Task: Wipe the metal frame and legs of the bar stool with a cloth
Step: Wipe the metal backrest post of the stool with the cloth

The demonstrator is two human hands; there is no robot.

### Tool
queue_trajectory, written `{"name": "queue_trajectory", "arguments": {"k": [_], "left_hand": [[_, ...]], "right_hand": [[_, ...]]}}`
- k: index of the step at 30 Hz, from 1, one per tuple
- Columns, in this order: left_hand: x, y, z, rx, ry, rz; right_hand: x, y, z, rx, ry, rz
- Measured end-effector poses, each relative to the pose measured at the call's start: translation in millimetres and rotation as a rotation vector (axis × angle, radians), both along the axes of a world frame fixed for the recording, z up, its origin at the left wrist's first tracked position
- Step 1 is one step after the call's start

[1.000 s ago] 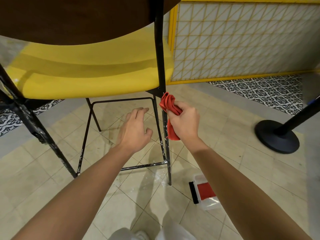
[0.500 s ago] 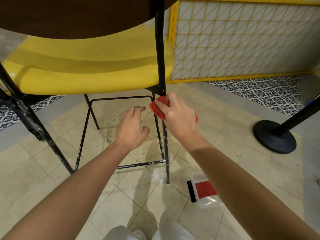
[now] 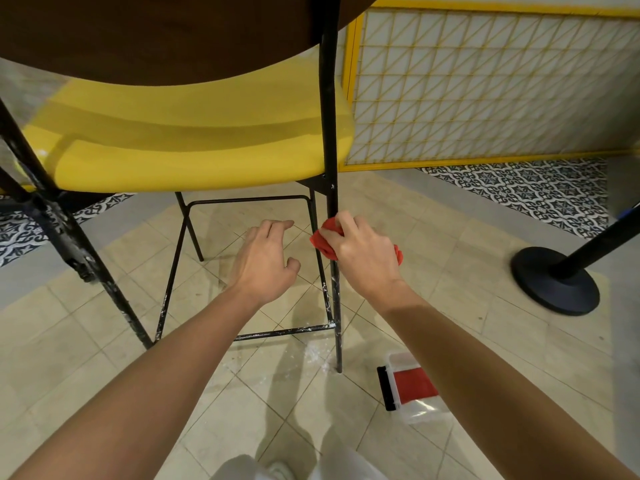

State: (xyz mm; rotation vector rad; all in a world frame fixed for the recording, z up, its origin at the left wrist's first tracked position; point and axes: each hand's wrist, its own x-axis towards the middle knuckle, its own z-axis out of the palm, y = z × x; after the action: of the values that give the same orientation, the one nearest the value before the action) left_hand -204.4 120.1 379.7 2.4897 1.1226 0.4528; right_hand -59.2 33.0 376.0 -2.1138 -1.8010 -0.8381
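The bar stool has a yellow seat (image 3: pixel 194 140), a dark wooden backrest and a thin black metal frame flecked with white. My right hand (image 3: pixel 363 254) grips a red cloth (image 3: pixel 323 239) wrapped round the near right leg (image 3: pixel 334 299), a little below the seat. My left hand (image 3: pixel 265 258) hovers just left of that leg with loosely curled fingers, holding nothing. The footrest bar (image 3: pixel 277 333) runs low between the legs. Another black leg (image 3: pixel 69 244) slants at the left.
A clear plastic box with a red cloth inside (image 3: pixel 410 388) lies on the tiled floor to the right of the leg. A black stanchion base (image 3: pixel 554 280) stands at the right. A yellow-framed wire grid panel (image 3: pixel 485 88) is behind the stool. White dust lies around the leg's foot.
My right hand turned over the cloth and slid it slightly down the leg, so the hand now covers most of the cloth. My left hand stayed hovering beside it.
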Motion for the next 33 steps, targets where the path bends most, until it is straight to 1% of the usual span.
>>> {"name": "queue_trajectory", "arguments": {"k": [1, 3, 5, 7, 9, 10, 11, 13, 15, 19, 21, 23, 26, 28, 31, 33], "left_hand": [[0, 0, 0, -0.004, 0.004, -0.001], [0, 0, 0, -0.007, 0.002, 0.001], [1, 0, 1, -0.009, -0.002, 0.001], [1, 1, 1, -0.012, -0.009, 0.002], [3, 1, 1, -0.020, -0.007, 0.000], [3, 1, 1, -0.020, -0.004, -0.002], [4, 1, 0, -0.018, 0.001, -0.005], [4, 2, -1, -0.015, 0.004, -0.007], [3, 3, -2, -0.015, -0.006, -0.008], [-1, 6, -6, -0.007, -0.005, -0.014], [-1, 8, -6, -0.010, -0.005, -0.008], [1, 9, -6, -0.011, -0.015, -0.003], [3, 7, -8, -0.008, -0.009, -0.009], [3, 5, -10, -0.004, 0.008, -0.012], [2, 3, -13, 0.005, 0.026, -0.004], [4, 4, -12, 0.003, 0.015, -0.002]], "right_hand": [[1, -4, -3, 0.025, 0.098, 0.009], [1, -9, -2, 0.103, 0.416, -0.032], [2, -11, 0, 0.146, 0.761, -0.166], [10, -7, 4, 0.156, 1.050, -0.266], [19, -1, 14, 0.148, 1.371, -0.231], [20, 5, 20, 0.134, 1.501, -0.189], [21, 11, 28, 0.117, 1.583, -0.150], [21, 23, 42, 0.057, 1.616, -0.082], [22, 31, 52, -0.067, 1.607, -0.037], [33, 26, 53, -0.384, 1.579, -0.112], [40, 21, 52, -0.468, 1.517, -0.139], [43, 21, 55, -0.438, 1.518, -0.097], [42, 23, 57, -0.325, 1.606, -0.033], [41, 23, 50, -0.362, 1.582, -0.050], [38, 20, 45, -0.504, 1.474, -0.131], [39, 21, 49, -0.478, 1.483, -0.117]]}}
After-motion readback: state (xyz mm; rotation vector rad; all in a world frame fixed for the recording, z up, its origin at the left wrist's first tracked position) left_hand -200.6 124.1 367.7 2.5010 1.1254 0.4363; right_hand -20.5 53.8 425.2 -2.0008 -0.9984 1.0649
